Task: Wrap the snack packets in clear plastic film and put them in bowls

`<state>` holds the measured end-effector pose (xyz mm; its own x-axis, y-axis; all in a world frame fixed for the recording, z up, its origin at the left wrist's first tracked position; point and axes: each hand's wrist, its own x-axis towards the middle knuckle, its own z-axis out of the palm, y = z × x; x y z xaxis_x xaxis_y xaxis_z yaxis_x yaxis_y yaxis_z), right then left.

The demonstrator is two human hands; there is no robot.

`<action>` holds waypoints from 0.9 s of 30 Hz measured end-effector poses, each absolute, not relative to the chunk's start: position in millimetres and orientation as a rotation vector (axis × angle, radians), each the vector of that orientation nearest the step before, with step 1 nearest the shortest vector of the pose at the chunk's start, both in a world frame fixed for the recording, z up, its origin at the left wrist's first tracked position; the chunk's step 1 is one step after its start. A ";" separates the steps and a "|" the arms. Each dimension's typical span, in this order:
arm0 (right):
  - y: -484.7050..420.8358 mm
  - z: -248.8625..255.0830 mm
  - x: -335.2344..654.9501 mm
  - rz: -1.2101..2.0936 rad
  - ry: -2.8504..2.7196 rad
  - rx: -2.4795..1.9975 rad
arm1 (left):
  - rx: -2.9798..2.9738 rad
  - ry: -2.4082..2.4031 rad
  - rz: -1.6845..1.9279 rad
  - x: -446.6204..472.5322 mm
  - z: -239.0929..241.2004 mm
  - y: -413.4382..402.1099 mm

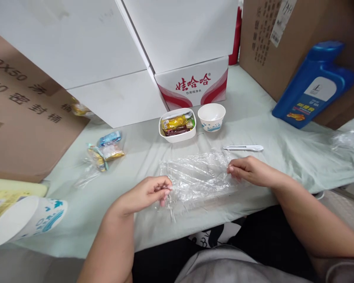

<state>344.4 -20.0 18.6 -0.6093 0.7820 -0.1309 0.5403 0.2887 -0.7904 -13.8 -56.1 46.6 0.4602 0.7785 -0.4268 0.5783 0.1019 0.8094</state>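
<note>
A crinkled sheet of clear plastic film (199, 177) is spread between my two hands, low over the cloth. At its left edge my left hand (156, 190) is closed, pinching the film between thumb and fingers. My right hand (247, 171) grips the film's right edge in the same way. Beyond the film stands a white rectangular tub (177, 138) filled with wrapped snacks (177, 124). To the right of that tub is a white paper bowl (211, 122) with a blue print. A white utility knife (243, 148) lies just past my right hand.
Packaged snacks (106, 149) lie on the green cloth (138, 151) at left. A large paper cup (44, 220) is at the near left edge. White boxes (194, 84), cardboard cartons (23, 102) and a blue bottle (312, 90) border the back and sides.
</note>
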 end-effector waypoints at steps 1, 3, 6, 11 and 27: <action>-18.5 15.7 342.4 1.094 -2.240 -1.230 | 1.610 1.258 0.311 -14.3 43.6 -52.8; -15.1 10.5 336.8 0.864 -2.156 -1.281 | 1.660 1.357 0.516 -15.0 35.1 -44.8; -8.9 5.6 325.5 0.657 -2.073 -1.441 | 1.625 1.542 0.796 -15.1 19.8 -31.8; 4.9 1.2 306.4 0.387 -2.117 -1.714 | 1.574 1.831 0.932 -15.2 -1.9 -16.9; 19.1 -18.9 293.7 0.103 -2.216 -1.972 | 1.850 2.308 0.535 -3.2 -15.5 -6.3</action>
<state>293.7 19.1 -18.9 -0.1085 0.9906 0.0831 0.9787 0.1211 -0.1660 -3.2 -6.3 -15.5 -0.2366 0.9648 0.1144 0.9169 0.1828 0.3549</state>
